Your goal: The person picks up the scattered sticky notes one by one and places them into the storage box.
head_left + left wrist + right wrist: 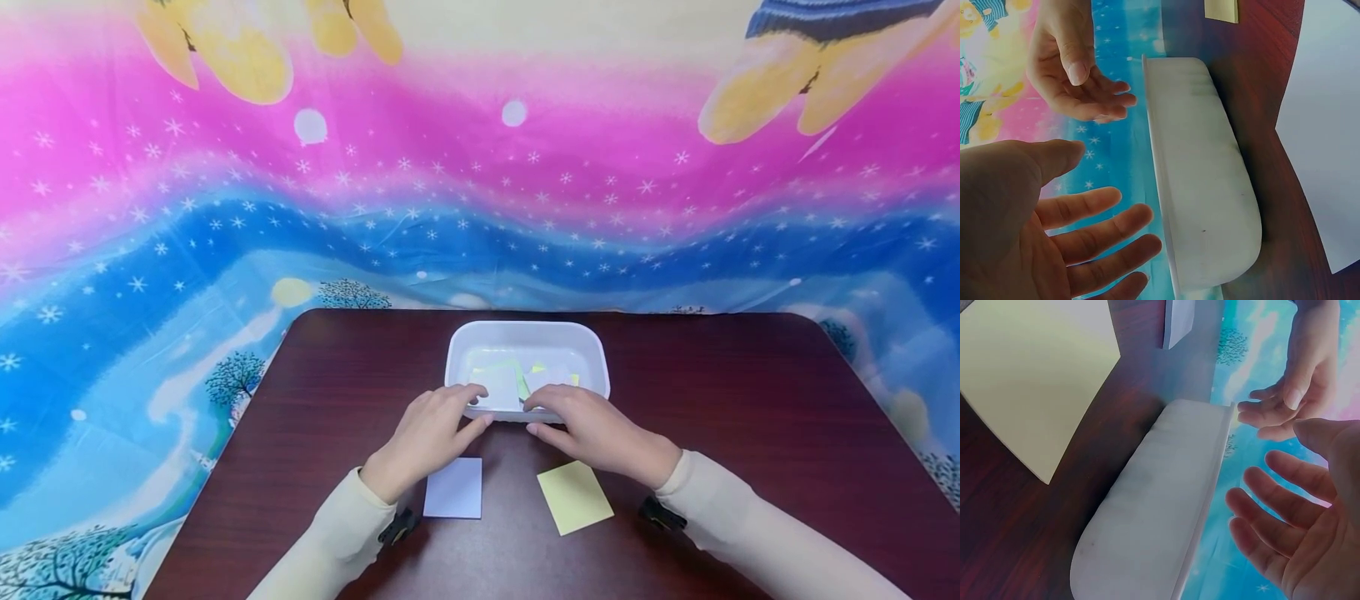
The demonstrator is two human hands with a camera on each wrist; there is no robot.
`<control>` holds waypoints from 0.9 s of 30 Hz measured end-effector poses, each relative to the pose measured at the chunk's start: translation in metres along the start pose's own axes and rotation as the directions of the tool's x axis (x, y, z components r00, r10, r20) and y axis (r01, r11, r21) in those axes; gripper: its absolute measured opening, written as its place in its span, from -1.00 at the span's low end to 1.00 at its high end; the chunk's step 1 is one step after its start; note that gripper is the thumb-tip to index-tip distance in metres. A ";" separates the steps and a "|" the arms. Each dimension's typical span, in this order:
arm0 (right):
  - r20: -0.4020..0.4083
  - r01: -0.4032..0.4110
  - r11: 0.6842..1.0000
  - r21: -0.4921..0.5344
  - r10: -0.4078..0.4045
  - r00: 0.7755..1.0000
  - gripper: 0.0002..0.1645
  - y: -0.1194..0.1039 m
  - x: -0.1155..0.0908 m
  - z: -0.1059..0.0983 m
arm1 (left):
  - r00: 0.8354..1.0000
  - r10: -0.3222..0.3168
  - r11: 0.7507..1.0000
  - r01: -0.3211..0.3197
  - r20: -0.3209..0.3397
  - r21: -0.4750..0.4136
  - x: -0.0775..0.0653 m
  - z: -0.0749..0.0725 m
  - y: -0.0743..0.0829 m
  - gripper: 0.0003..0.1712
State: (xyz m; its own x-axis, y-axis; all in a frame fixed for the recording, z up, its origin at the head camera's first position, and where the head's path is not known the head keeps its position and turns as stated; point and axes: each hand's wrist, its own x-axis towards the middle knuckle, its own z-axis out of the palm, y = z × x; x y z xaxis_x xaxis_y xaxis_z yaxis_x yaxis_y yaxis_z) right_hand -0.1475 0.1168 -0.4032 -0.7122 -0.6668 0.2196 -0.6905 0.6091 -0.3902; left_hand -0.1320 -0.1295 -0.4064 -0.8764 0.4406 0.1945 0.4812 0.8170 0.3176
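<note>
A white plastic tub (527,333) stands on the table, holding several white, yellow and green paper pieces (498,388). My left hand (431,432) is over the left part of its near rim, palm inward, fingers loosely spread. Over the right part of that rim is my right hand (596,432), its fingers gently bent. Nothing shows in either palm in the wrist views, where the left fingers (1113,228) and right fingers (1285,506) are spread beside the tub's rim. The fingertips partly cover the near rim in the head view.
Nearer the person, a pale lilac sticky-note pad (453,489) lies left on the dark red-brown table (360,358), and a yellow sticky-note pad (576,498) lies askew on the right. Behind the table hangs a colourful printed cloth (480,183).
</note>
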 end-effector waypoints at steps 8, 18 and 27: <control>0.005 0.027 1.000 0.004 -0.027 1.000 -0.66 -0.001 -0.002 0.002 | 1.000 -0.006 1.000 0.006 0.009 -0.005 -0.003 0.001 -0.001 -0.53; 0.002 0.046 0.999 0.014 -0.046 0.999 -0.65 -0.002 -0.005 0.005 | 1.000 0.003 1.000 -0.003 0.008 -0.004 -0.008 0.001 0.000 -0.55; 0.014 0.050 0.999 0.003 -0.050 0.999 -0.67 -0.005 -0.009 0.008 | 0.999 0.034 0.999 -0.034 0.000 -0.016 -0.016 0.002 -0.003 -0.55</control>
State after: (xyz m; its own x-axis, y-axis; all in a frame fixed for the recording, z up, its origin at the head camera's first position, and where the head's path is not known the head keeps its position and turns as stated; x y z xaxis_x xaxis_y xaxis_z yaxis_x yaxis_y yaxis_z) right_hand -0.1371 0.1162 -0.4109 -0.6749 -0.7022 0.2267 -0.7250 0.5736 -0.3813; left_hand -0.1192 -0.1383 -0.4119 -0.8594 0.4682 0.2053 0.5111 0.7956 0.3253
